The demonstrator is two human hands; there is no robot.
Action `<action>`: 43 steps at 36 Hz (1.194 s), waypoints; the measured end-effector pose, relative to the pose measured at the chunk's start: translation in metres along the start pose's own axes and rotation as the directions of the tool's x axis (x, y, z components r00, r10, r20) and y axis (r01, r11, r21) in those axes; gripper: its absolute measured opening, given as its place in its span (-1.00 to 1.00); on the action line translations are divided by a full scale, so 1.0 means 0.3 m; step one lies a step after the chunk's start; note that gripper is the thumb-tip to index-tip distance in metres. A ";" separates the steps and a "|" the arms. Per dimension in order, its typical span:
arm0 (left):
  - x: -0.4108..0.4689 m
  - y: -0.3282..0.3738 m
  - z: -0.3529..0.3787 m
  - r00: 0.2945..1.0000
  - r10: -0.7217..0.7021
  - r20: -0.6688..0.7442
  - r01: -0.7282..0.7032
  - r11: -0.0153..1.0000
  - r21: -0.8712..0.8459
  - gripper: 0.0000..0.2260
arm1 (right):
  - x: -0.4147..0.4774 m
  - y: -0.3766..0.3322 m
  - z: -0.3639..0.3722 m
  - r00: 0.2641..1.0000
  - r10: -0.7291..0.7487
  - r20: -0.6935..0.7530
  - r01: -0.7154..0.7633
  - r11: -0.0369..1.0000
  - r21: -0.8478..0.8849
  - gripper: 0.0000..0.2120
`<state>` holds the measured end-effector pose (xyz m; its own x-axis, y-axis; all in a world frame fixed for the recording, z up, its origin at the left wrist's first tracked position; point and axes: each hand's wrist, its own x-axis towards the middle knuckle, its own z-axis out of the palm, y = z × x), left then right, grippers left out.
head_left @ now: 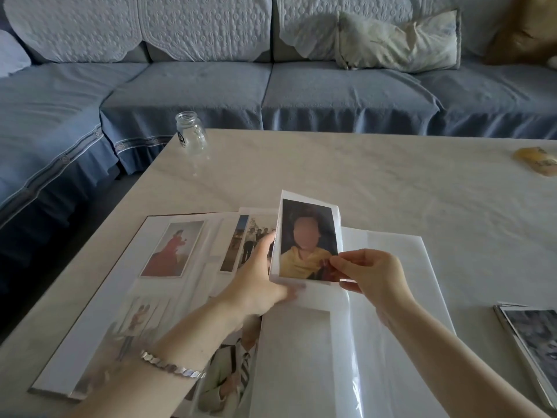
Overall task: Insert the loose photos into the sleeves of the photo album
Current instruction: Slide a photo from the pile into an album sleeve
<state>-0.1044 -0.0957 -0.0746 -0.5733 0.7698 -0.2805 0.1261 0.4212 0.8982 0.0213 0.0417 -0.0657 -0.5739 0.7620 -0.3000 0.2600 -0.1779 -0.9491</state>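
Note:
An open photo album (99,300) lies on the table, its left page holding several photos in clear sleeves. A white page (304,351) with a glossy clear sleeve is lifted near the middle. My right hand (373,279) pinches the lower right corner of a portrait photo (307,239) of someone in a yellow top, held upright above that page. My left hand (259,279) holds the top edge of the lifted page just under the photo, thumb along the photo's left edge. A stack of loose photos (533,342) sits at the right edge.
The pale marble-look table (376,176) carries a small glass jar (191,135) at its far left corner and a yellow packet (539,159) at the far right. A blue-grey sofa (271,86) with a cushion (398,40) stands behind the table.

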 end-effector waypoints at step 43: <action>-0.060 0.046 0.033 0.994 0.097 -0.048 -0.091 0.989 0.120 -0.47 | -0.008 0.042 -0.027 0.959 -0.259 -0.117 0.197 0.903 -0.381 -0.68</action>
<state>-0.0842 -0.0990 -0.0607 -0.5967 0.7832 -0.1750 0.2739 0.4038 0.8729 0.0324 0.0426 -0.0763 -0.5267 0.8495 -0.0310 0.4173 0.2266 -0.8801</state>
